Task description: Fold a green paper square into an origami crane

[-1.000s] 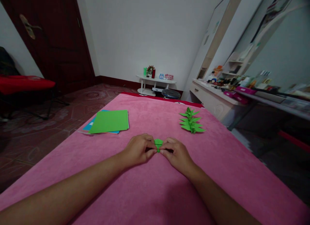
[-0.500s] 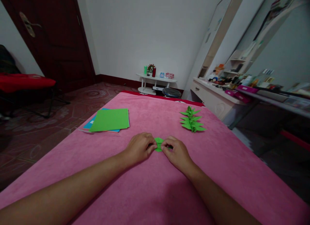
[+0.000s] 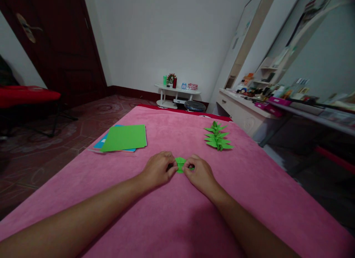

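Note:
A small piece of folded green paper [image 3: 180,164] lies on the pink cloth [image 3: 155,221] between my two hands. My left hand [image 3: 159,167] pinches its left side with thumb and fingertips. On the opposite side my right hand [image 3: 200,173] pinches the paper too, thumb and index finger forming a ring. The fingers partly cover the paper, so its full shape is hidden. Beyond my right hand stands a row of several folded green paper cranes [image 3: 218,136]. Beyond my left hand is a stack of paper sheets [image 3: 124,137], green on top with blue showing underneath.
A low white table [image 3: 177,89] with a green cup, flowers and a red bottle stands by the far wall. On the right is a dressing table [image 3: 245,105] covered with bottles. A red folding chair [image 3: 30,96] and a dark door [image 3: 55,39] are at left.
The view has shifted slightly. My fingers have moved a little on the green paper, and the right thumb and index finger now form a rounder pinch. The cranes and sheets stay in place.

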`<state>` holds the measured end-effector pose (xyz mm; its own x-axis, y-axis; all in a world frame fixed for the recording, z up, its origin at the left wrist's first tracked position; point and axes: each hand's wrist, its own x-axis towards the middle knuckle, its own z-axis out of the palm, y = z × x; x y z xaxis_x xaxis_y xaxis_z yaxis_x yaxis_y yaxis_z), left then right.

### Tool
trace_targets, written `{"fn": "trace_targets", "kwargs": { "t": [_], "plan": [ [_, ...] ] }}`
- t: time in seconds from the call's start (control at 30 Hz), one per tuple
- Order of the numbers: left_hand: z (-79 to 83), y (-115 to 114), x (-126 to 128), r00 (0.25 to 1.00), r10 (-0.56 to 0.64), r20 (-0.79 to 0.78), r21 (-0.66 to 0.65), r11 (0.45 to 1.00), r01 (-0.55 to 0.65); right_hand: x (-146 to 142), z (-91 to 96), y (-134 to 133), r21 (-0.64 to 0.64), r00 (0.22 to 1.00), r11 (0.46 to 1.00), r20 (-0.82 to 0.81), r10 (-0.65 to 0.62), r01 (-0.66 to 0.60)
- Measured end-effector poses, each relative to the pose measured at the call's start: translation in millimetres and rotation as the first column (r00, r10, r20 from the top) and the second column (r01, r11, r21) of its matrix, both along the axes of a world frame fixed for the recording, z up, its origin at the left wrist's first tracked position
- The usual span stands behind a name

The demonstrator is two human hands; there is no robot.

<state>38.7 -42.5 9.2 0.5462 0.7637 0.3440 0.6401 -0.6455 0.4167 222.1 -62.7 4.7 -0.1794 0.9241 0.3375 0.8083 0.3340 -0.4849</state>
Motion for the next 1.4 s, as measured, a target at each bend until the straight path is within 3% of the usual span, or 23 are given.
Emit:
{"fn": "trace_targets", "kwargs": {
  "t": [0.53, 0.9, 1.4],
  "plan": [
    [-7.7, 6.7, 4.1, 0.997, 0.067, 0.037, -0.021, 0.998, -0.066, -2.5, 0.3, 3.5, -0.025, 0.998, 0.997, 0.011, -0.068, 0.068],
    [-8.3, 8.1, -0.5, 0.997, 0.027, 0.070, -0.036, 0.999, -0.024, 2.6, -2.9, 5.7, -0.031, 0.994, 0.996, -0.061, -0.086, 0.084],
    [-5.7, 9.1, -4.1, 0.996, -0.007, 0.085, -0.095, 0.995, 0.015, 12.0, 2.3, 1.8, -0.151, 0.967, 0.981, -0.241, 0.082, -0.121]
  ]
}}
